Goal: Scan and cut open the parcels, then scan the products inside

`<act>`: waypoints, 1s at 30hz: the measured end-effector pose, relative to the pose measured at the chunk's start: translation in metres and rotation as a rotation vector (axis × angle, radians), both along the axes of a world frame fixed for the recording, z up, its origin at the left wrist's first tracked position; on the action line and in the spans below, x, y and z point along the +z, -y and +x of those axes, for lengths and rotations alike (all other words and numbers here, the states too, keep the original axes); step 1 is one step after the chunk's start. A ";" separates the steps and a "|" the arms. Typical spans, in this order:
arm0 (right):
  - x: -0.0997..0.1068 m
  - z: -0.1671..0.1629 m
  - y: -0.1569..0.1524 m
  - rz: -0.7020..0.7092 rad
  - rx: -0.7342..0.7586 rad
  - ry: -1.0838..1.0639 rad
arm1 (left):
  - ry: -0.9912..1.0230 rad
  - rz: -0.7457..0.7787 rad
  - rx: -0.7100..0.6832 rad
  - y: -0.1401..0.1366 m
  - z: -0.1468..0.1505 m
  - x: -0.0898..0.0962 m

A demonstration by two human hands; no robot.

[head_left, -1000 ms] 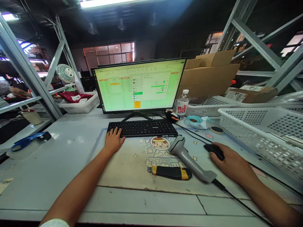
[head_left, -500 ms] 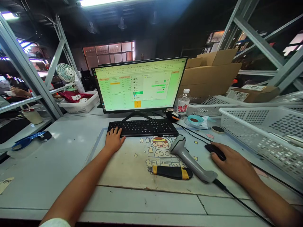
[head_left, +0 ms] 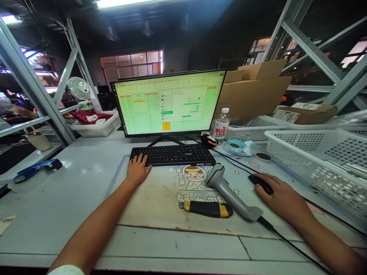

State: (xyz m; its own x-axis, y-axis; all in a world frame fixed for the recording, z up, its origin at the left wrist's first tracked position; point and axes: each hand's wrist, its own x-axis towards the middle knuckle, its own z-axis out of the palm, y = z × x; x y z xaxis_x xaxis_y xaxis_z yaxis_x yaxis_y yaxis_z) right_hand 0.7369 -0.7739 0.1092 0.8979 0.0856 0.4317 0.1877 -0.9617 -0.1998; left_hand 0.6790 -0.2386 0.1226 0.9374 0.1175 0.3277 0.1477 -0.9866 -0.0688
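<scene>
My left hand (head_left: 138, 170) rests with fingers spread on the left end of a black keyboard (head_left: 174, 154). On the right, my right hand (head_left: 276, 191) is closed over a black computer mouse (head_left: 261, 185) on the desk mat (head_left: 149, 208). Between my hands lies a grey barcode scanner (head_left: 233, 193), its cable running to the lower right. Beside the scanner is a black and yellow utility knife (head_left: 208, 209). Behind the keyboard stands a monitor (head_left: 140, 114) showing a spreadsheet and a chat window.
White plastic baskets (head_left: 289, 147) line the right side, with cardboard boxes (head_left: 252, 95) behind. A water bottle (head_left: 221, 126) and a blue tape roll (head_left: 235, 146) sit right of the monitor. At left are a tape dispenser (head_left: 37, 172), another basket (head_left: 99, 129) and a metal frame (head_left: 59, 114).
A small green highlight has appeared low in the chat window on the screen. Both hands stay where they were.
</scene>
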 end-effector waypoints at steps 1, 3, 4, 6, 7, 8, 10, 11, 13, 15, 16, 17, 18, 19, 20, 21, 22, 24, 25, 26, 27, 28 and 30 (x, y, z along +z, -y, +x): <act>0.000 0.000 0.000 -0.005 -0.015 -0.008 | -0.002 -0.001 0.000 0.000 0.000 0.001; 0.001 -0.001 0.000 -0.016 -0.047 -0.028 | -0.011 -0.006 0.003 0.002 -0.001 0.003; 0.001 -0.002 -0.001 -0.022 -0.062 -0.036 | -0.018 -0.010 0.006 0.002 -0.001 0.003; 0.002 -0.003 -0.002 -0.032 -0.081 -0.043 | -0.029 -0.015 0.009 0.002 -0.001 0.004; 0.003 -0.004 -0.003 -0.036 -0.084 -0.045 | -0.029 -0.015 0.008 0.002 -0.001 0.004; 0.003 -0.004 -0.004 -0.039 -0.086 -0.047 | -0.026 -0.015 0.006 0.002 -0.001 0.004; 0.003 -0.005 -0.004 -0.039 -0.083 -0.039 | -0.015 -0.013 -0.001 0.002 -0.001 0.004; 0.003 -0.005 -0.004 -0.037 -0.075 -0.031 | -0.009 -0.013 -0.005 0.002 -0.001 0.004; 0.003 -0.005 -0.004 -0.029 -0.062 -0.007 | -0.004 -0.014 -0.010 0.002 -0.001 0.003; 0.003 -0.005 -0.004 -0.022 -0.055 0.006 | -0.001 -0.015 -0.016 0.001 -0.001 0.004; 0.003 -0.005 -0.004 -0.022 -0.055 0.006 | 0.000 -0.017 -0.019 0.001 -0.001 0.004; 0.003 -0.005 -0.004 -0.024 -0.057 0.001 | 0.003 -0.018 -0.021 0.001 -0.001 0.004; 0.003 -0.005 -0.004 -0.029 -0.058 -0.007 | 0.006 -0.019 -0.023 0.001 -0.001 0.004; 0.004 -0.006 -0.004 -0.035 -0.059 -0.015 | 0.008 -0.019 -0.025 0.001 -0.001 0.004; 0.004 -0.006 -0.004 -0.040 -0.061 -0.021 | 0.010 -0.019 -0.026 0.001 -0.001 0.004; 0.004 -0.006 -0.004 -0.043 -0.064 -0.025 | 0.011 -0.019 -0.028 0.002 -0.001 0.004; 0.004 -0.006 -0.004 -0.045 -0.069 -0.028 | 0.012 -0.019 -0.029 0.002 -0.001 0.004; 0.003 -0.005 -0.004 -0.047 -0.079 -0.030 | 0.013 -0.019 -0.027 0.002 -0.001 0.005; 0.003 -0.005 -0.003 -0.047 -0.079 -0.029 | 0.013 -0.020 -0.025 0.002 -0.001 0.005; 0.002 -0.004 -0.003 -0.045 -0.074 -0.027 | 0.012 -0.020 -0.024 0.003 -0.001 0.005; 0.002 -0.004 -0.003 -0.041 -0.069 -0.024 | 0.012 -0.021 -0.023 0.003 -0.002 0.005; 0.002 -0.004 -0.003 -0.037 -0.064 -0.022 | 0.013 -0.022 -0.022 0.003 -0.002 0.006; 0.002 -0.004 -0.004 -0.030 -0.060 -0.023 | 0.012 -0.024 -0.022 0.004 -0.002 0.006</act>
State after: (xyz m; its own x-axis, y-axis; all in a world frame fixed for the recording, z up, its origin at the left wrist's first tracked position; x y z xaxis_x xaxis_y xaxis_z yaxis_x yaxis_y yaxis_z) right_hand 0.7326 -0.7702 0.1116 0.9114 0.0441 0.4091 0.1254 -0.9767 -0.1740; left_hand 0.6770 -0.2421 0.1291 0.9359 0.1049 0.3361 0.1266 -0.9910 -0.0431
